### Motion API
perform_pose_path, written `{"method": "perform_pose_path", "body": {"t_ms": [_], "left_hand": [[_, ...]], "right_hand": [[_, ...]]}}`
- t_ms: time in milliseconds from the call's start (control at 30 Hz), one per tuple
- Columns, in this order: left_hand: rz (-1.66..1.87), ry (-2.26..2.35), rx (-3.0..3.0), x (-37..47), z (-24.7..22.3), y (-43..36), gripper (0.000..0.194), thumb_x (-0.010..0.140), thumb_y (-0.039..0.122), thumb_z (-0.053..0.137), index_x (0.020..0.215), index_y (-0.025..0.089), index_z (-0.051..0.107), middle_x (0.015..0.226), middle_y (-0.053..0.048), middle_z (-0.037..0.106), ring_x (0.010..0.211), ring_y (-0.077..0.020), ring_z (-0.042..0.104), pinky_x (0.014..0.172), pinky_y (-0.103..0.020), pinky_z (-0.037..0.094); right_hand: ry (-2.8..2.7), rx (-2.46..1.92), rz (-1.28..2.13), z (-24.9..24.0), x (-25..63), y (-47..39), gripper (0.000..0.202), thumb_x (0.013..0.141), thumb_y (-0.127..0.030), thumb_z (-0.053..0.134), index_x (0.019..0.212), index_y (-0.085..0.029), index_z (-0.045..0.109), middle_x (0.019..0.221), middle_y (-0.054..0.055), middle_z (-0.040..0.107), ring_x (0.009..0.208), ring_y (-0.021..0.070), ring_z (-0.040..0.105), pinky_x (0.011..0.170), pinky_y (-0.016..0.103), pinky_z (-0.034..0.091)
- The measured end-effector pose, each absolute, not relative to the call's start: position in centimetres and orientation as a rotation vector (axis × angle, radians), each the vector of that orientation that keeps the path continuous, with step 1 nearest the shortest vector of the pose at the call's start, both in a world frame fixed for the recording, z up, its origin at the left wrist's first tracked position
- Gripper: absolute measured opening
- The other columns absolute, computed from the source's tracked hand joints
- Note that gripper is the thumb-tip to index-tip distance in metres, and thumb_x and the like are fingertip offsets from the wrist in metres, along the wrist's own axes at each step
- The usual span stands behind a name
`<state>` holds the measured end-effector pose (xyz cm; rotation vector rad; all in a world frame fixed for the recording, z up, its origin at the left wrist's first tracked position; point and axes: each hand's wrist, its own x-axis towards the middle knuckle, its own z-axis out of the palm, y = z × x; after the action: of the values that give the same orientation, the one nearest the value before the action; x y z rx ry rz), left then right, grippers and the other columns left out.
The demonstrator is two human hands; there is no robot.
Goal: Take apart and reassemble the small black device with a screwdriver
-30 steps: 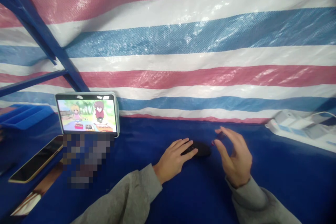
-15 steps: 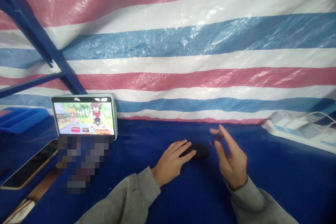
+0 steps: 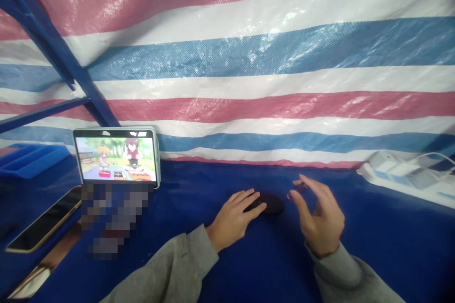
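My left hand (image 3: 234, 218) lies over the left end of a black oval computer mouse (image 3: 272, 203) on the blue table. Its thumb is at the near side and its fingers at the far side, so part of the mouse is covered. To the right of the mouse, my right hand (image 3: 322, 213) is raised a little, thumb and fingertips curled toward each other. Between them is a small purplish see-through piece (image 3: 301, 187), too small and blurred to name its kind.
A tablet (image 3: 115, 158) playing a cartoon stands at the left, with a blurred-out patch below it. Beside it lies a phone (image 3: 44, 222). A blue divided tray (image 3: 35, 158) is at the far left. At the right is a white power strip (image 3: 398, 180) with plugs. A striped sheet (image 3: 249, 104) hangs behind.
My right hand has moved slightly right and turned, with the purplish piece still at its fingertips. My left hand stays on the mouse.
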<state>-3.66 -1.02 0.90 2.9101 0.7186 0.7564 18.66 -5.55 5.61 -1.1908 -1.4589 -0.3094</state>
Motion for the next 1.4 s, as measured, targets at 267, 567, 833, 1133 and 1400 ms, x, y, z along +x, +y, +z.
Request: {"method": "perform_pose_path", "body": {"t_ms": [267, 567, 833, 1133, 1400], "left_hand": [[0.766, 0.718, 2.914, -3.6, 0.9, -1.1, 0.05, 0.095, 0.003, 0.048, 0.141, 0.023, 0.05, 0.148, -0.01, 0.05, 0.143, -0.0251, 0.041, 0.114, -0.048, 0.041], [0.78, 0.707, 2.909, -3.6, 0.8, -1.0, 0.049, 0.095, 0.003, 0.048, 0.14, 0.022, 0.051, 0.147, -0.011, 0.051, 0.142, -0.0254, 0.042, 0.114, -0.048, 0.041], [0.776, 0.705, 2.914, -3.6, 0.9, -1.0, 0.049, 0.095, 0.003, 0.046, 0.14, 0.021, 0.051, 0.147, -0.012, 0.051, 0.142, -0.0253, 0.042, 0.114, -0.048, 0.041], [0.764, 0.697, 2.924, -3.6, 0.9, -1.0, 0.05, 0.094, 0.002, 0.048, 0.14, 0.02, 0.052, 0.147, -0.012, 0.051, 0.142, -0.025, 0.041, 0.115, -0.047, 0.04], [0.754, 0.712, 2.92, -3.6, 0.9, -1.0, 0.05, 0.094, 0.003, 0.048, 0.14, 0.021, 0.051, 0.148, -0.011, 0.05, 0.143, -0.0253, 0.041, 0.115, -0.048, 0.04]], "right_hand": [[-1.455, -1.201, -0.326, 5.1, 19.1, -5.2, 0.037, 0.087, -0.023, 0.067, 0.124, -0.023, 0.064, 0.103, 0.008, 0.072, 0.099, 0.0242, 0.068, 0.086, 0.041, 0.057], [-1.459, -1.233, -0.294, 5.2, 18.9, -5.2, 0.043, 0.087, -0.025, 0.068, 0.129, -0.022, 0.061, 0.105, 0.008, 0.072, 0.096, 0.0236, 0.068, 0.087, 0.041, 0.056], [-1.461, -1.228, -0.222, 4.8, 18.9, -5.2, 0.047, 0.089, -0.025, 0.064, 0.136, -0.022, 0.056, 0.106, 0.01, 0.071, 0.093, 0.0235, 0.068, 0.086, 0.044, 0.056], [-1.45, -1.232, -0.15, 4.5, 19.0, -5.2, 0.041, 0.088, -0.025, 0.065, 0.129, -0.022, 0.06, 0.111, 0.009, 0.072, 0.099, 0.0238, 0.069, 0.091, 0.043, 0.056], [-1.5, -1.245, -0.133, 5.1, 18.9, -5.3, 0.04, 0.094, -0.026, 0.056, 0.134, -0.021, 0.056, 0.112, 0.01, 0.072, 0.099, 0.0224, 0.07, 0.089, 0.042, 0.057]]}}
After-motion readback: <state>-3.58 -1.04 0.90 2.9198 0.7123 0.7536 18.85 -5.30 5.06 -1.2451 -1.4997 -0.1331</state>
